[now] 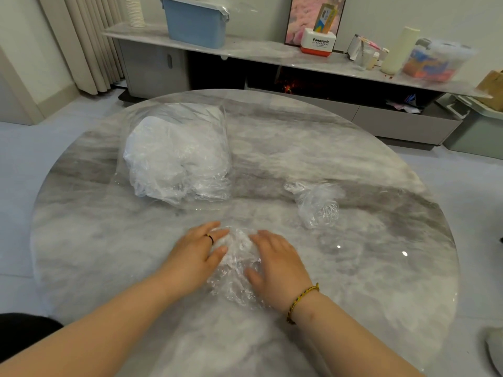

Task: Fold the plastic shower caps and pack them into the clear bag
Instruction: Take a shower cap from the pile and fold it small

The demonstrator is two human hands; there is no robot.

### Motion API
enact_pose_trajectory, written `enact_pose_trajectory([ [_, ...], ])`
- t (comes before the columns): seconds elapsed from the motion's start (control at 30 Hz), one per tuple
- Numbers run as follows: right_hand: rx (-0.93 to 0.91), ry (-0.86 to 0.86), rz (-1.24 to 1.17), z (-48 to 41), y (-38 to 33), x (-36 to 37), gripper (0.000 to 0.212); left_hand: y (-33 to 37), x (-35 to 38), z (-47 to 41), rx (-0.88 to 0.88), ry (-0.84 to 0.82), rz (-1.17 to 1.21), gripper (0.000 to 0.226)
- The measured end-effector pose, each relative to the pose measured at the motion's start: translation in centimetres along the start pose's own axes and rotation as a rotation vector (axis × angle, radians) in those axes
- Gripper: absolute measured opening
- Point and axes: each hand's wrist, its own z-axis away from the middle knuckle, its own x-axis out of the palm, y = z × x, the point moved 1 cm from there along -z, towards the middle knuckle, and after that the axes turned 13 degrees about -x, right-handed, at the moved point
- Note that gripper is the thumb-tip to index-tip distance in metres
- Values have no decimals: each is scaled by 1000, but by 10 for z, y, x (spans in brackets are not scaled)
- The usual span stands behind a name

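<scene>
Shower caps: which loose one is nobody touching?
The crumpled clear plastic cap on the right, alone; the near one lies under the left hand and right hand.

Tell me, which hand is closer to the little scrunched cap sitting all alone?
Right. The right hand is just left of the loose shower cap, a bit nearer the person. The left hand is farther left, across the second cap both hands press.

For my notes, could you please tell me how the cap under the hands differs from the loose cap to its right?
The cap under the hands is pressed by the left hand and right hand; the loose cap lies untouched. The first lies flattened, the second bunched. Both are clear plastic.
</scene>
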Motion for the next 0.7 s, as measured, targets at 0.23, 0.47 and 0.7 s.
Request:
enact_pose_trajectory([
  [0.23,371,-371,-118,19,24,-35,28,-11,-29,-7,-292,-28,-123,49],
  [0.47,294,-336,-193,1,27,-17,34,-5,-30,-3,-328,-189,-199,50],
  [0.7,257,350,131,1,48,-17,29,2,-29,-1,-359,-244,184,60],
])
